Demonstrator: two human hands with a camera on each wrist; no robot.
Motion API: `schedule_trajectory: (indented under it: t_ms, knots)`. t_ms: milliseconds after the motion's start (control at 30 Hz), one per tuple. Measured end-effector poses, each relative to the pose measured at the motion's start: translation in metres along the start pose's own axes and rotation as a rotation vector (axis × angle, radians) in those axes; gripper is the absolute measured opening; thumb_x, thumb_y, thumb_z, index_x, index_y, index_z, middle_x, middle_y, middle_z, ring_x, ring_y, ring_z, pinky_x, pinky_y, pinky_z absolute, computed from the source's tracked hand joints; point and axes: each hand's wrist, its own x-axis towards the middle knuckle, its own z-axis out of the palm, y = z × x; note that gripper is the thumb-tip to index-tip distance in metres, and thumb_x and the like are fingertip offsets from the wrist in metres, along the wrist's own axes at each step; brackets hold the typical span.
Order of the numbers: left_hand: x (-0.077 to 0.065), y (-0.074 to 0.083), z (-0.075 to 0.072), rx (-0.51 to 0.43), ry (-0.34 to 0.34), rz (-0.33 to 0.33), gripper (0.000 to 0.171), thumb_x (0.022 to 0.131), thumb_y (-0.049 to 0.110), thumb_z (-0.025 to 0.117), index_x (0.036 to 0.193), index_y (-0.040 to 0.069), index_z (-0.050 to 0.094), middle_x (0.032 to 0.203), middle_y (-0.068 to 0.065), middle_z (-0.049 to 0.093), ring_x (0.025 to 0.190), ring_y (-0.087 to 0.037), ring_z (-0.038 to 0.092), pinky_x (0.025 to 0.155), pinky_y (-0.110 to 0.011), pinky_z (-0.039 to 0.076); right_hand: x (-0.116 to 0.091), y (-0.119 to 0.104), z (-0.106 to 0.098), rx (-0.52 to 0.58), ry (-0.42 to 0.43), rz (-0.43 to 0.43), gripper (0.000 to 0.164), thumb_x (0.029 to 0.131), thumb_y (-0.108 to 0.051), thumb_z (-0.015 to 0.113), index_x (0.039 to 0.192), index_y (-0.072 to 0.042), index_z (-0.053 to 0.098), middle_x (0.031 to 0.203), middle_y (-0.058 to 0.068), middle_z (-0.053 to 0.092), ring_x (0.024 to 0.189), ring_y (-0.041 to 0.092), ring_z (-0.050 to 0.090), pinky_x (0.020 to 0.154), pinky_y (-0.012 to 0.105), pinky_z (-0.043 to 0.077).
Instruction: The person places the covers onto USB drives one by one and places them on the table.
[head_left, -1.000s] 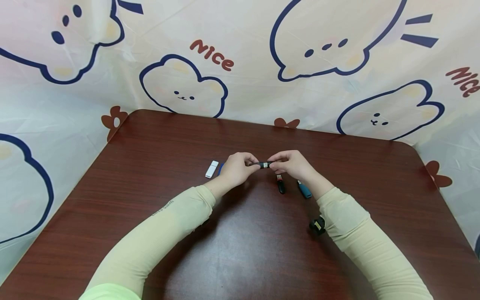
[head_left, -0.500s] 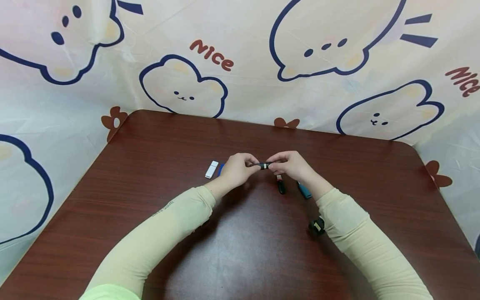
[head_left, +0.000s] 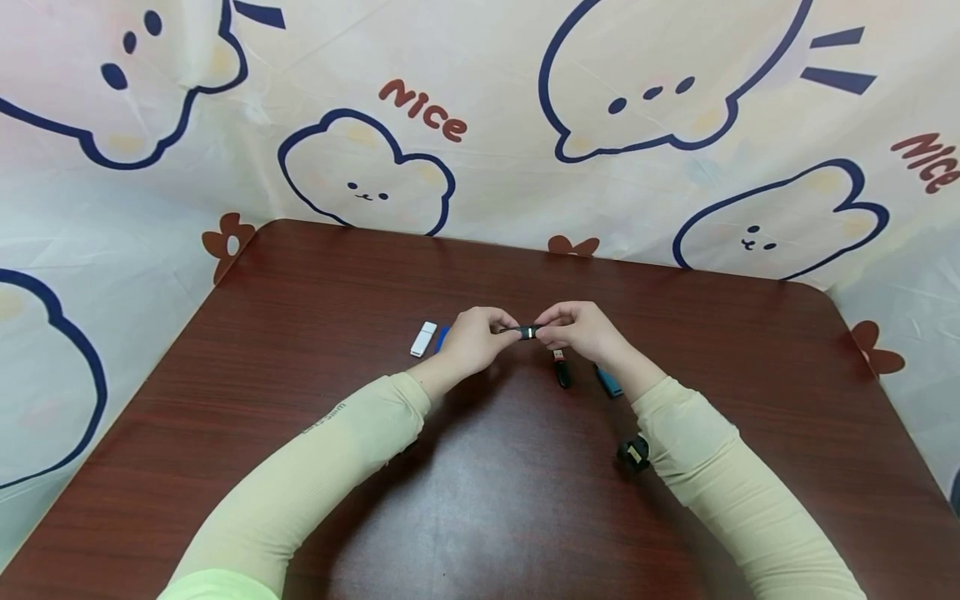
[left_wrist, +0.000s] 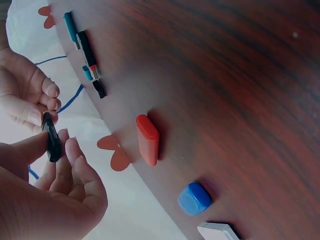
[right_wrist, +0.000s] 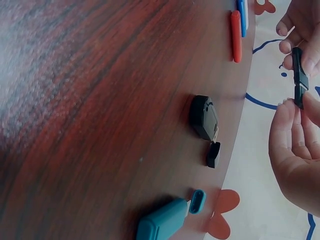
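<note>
Between my two hands is a slim black USB flash drive (right_wrist: 298, 65), held up above the table. My left hand (head_left: 472, 340) pinches its body between thumb and fingers. With thumb and fingertips my right hand (head_left: 581, 327) pinches the black cap (right_wrist: 299, 97) at the other end. A narrow strip of the metal connector (head_left: 532, 332) shows between body and cap. Below my right hand lie a black-and-red flash drive (head_left: 562, 372) and a teal flash drive (head_left: 608, 381), both with connectors bare. My fingers hide part of the held drive.
On the dark wood table (head_left: 480, 500) a red flash drive (left_wrist: 148, 141), a blue one (left_wrist: 194, 199) and a white one (head_left: 423, 339) lie near my left hand. A loose teal cap (right_wrist: 198, 201) and black cap (right_wrist: 213, 155) lie beside their drives. A printed curtain (head_left: 495, 183) hangs behind.
The strip of bare connector between the drive's body and its cap has become narrower. Both hands keep their pinch and have barely moved.
</note>
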Motion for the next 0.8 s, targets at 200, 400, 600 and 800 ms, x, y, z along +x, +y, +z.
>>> schedule_trajectory:
  t_ms: [200,400,600,800]
  knots:
    - [0.0002,-0.0001,-0.0003,-0.011,-0.008,0.002,0.017,0.089,0.026,0.063,0.098,0.013,0.070,0.086,-0.002,0.066,0.073,-0.013,0.052,0.062,-0.021,0.038,-0.0018,-0.0020,0.0000,0.001,-0.002,0.009,0.024,0.087,-0.009,0.064,0.107,0.004,0.062,0.082,0.002,0.065,0.074,0.011,0.063,0.086,0.043,0.052]
    - [0.0008,0.0001,-0.0007,-0.032,-0.015,-0.001,0.017,0.089,0.026,0.063,0.098,0.012,0.070,0.085,-0.001,0.066,0.071,-0.013,0.051,0.061,-0.022,0.038,-0.0022,-0.0028,-0.0005,0.007,-0.007,0.003,0.024,0.087,-0.009,0.064,0.107,0.005,0.062,0.085,0.006,0.066,0.075,0.012,0.064,0.086,0.043,0.052]
    - [-0.0009,0.0014,-0.0023,-0.049,-0.017,-0.002,0.017,0.089,0.025,0.063,0.097,0.012,0.070,0.084,-0.002,0.066,0.069,-0.012,0.050,0.060,-0.021,0.037,-0.0018,-0.0025,-0.0005,0.007,-0.008,-0.008,0.024,0.087,-0.009,0.065,0.106,0.005,0.063,0.091,0.013,0.067,0.078,0.017,0.065,0.085,0.042,0.052]
    - [-0.0014,0.0014,-0.0018,-0.061,-0.019,-0.005,0.017,0.089,0.024,0.063,0.097,0.011,0.071,0.085,-0.002,0.067,0.072,-0.012,0.052,0.063,-0.021,0.038,-0.0026,-0.0028,-0.0001,0.012,-0.009,-0.006,0.024,0.086,-0.008,0.065,0.106,0.005,0.062,0.088,0.009,0.068,0.079,0.018,0.066,0.087,0.044,0.051]
